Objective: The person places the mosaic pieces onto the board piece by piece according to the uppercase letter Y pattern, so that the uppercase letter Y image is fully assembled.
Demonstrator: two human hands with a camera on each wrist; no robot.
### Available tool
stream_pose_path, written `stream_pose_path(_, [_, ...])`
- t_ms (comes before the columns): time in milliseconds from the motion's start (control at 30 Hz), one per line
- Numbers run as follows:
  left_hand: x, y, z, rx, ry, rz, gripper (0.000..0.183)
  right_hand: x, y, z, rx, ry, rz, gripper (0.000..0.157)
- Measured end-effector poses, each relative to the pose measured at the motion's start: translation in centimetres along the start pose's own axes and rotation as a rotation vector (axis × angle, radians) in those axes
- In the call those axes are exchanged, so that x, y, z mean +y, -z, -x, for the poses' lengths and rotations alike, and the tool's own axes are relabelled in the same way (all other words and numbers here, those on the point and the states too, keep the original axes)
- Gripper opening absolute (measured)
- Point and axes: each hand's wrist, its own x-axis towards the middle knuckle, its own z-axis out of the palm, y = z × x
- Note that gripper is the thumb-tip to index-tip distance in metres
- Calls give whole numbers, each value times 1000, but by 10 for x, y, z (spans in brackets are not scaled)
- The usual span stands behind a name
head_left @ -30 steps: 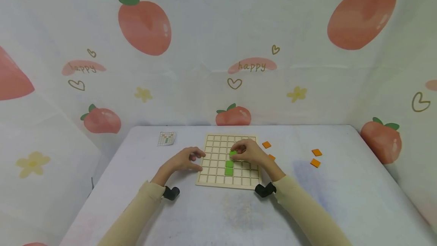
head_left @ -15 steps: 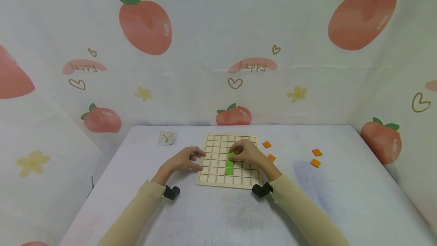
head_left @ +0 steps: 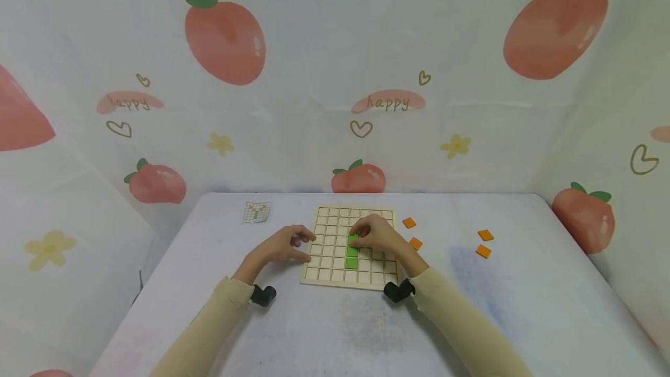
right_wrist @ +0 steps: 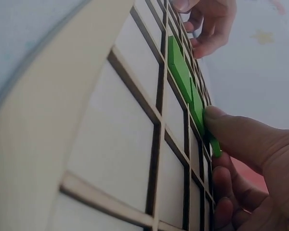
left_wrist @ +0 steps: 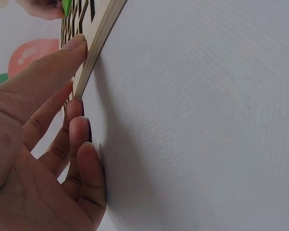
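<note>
A square wooden grid board lies on the table before me. My right hand pinches a green square tile between thumb and fingers, right at the board's surface. In the right wrist view, the pinched tile sits tilted just past two other green tiles, which rest in a line in the grid. My left hand is at the board's left edge, thumb and fingers apart. Seen from the left wrist, the thumb tip rests on the board's wooden rim.
Several orange square tiles are scattered on the table right of the board, two of them close to its edge. A small card with a coloured grid pattern lies at the back left. A fruit-print cloth hangs behind.
My right hand has moved slightly left with the green tile, bringing it in line with the two green tiles on the board. The left hand has stayed at the board's edge.
</note>
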Motion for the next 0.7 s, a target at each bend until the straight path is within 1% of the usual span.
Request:
stream_pose_path(167, [0, 1, 0, 1, -8, -2, 46, -1, 0, 0, -7, -2, -7, 19])
stream_pose_path(333, [-2, 0, -1, 1, -22, -9, 46, 0, 1, 0, -13, 20, -6, 19])
stream_pose_path(700, [0, 0, 0, 2, -20, -12, 46, 7, 3, -1, -21, 46, 2, 18])
